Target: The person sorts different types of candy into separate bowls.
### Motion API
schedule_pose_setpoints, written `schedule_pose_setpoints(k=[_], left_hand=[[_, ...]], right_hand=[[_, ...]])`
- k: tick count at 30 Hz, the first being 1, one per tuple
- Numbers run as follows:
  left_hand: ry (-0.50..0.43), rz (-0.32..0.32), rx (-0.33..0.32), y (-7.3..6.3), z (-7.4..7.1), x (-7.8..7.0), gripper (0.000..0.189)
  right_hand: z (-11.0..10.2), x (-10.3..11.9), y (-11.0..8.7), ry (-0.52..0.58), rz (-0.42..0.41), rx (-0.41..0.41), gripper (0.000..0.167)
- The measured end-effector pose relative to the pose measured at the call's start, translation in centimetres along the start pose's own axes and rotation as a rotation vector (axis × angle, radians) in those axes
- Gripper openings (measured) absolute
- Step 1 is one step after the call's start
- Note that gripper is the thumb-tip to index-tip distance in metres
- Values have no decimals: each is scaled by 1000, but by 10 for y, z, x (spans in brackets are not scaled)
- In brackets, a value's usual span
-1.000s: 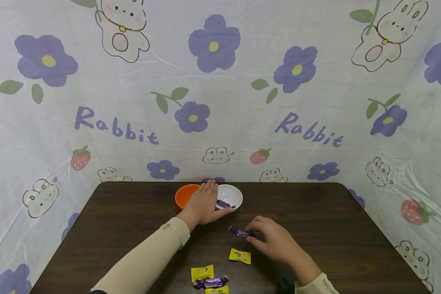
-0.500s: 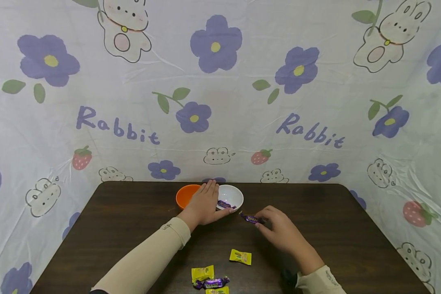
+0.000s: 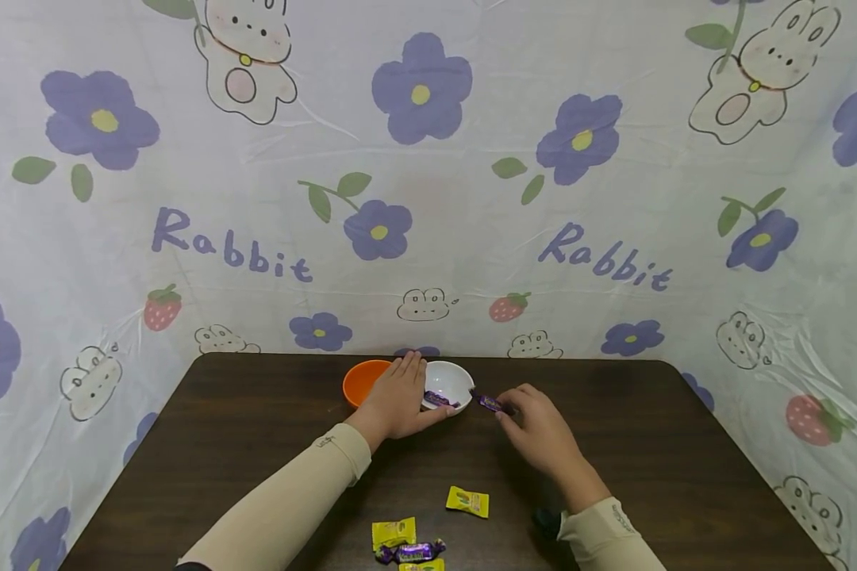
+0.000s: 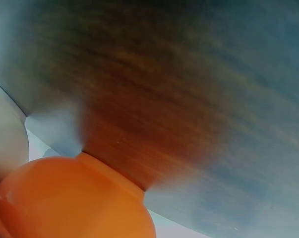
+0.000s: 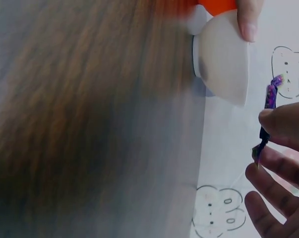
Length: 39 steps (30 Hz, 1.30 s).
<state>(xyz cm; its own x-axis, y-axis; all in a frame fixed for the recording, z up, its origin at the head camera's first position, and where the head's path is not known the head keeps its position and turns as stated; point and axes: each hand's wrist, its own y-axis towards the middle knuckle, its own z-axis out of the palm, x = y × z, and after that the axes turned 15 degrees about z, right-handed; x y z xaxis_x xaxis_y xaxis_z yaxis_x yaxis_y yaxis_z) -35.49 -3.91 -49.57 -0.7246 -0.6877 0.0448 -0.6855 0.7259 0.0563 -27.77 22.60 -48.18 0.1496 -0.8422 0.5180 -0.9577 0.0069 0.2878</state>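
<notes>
Between thumb and fingers, my right hand (image 3: 540, 432) pinches a purple wrapped candy (image 3: 489, 403) just right of the white bowl (image 3: 453, 378). In the right wrist view that candy stands near the bowl's rim, one twisted end pointing past the thumb. My left hand (image 3: 394, 399) rests across the two bowls with straight fingers, its thumb along the white bowl's near rim. It partly hides the orange bowl (image 3: 359, 382) on the left. Another purple candy (image 3: 438, 398) lies inside the white bowl.
One yellow candy packet (image 3: 467, 502) lies on the dark wooden table (image 3: 650, 476) in front of the bowls. Closer to the near edge, a second yellow packet (image 3: 393, 532), a purple candy (image 3: 417, 551) and a third yellow packet (image 3: 423, 565) sit together. A patterned cloth (image 3: 428, 174) hangs behind.
My right hand has carried the purple candy forward and slightly right, up off the table to beside the white bowl's rim. The left hand stays on the bowls.
</notes>
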Motion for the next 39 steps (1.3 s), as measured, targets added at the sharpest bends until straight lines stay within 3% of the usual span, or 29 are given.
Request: schedule_pose_setpoints(k=[13, 21, 28, 39], left_hand=[[4, -2, 0, 1, -2, -1, 112], [13, 2, 14, 0, 2, 0, 112], [13, 11, -10, 1, 4, 1, 113], [-17, 5, -11, 0, 2, 1, 111]], right_hand=[[12, 16, 18, -43, 0, -35, 12], [23, 25, 20, -115, -24, -48, 14], [31, 31, 24, -165, -31, -69, 17], [30, 41, 25, -174, -30, -75, 23]])
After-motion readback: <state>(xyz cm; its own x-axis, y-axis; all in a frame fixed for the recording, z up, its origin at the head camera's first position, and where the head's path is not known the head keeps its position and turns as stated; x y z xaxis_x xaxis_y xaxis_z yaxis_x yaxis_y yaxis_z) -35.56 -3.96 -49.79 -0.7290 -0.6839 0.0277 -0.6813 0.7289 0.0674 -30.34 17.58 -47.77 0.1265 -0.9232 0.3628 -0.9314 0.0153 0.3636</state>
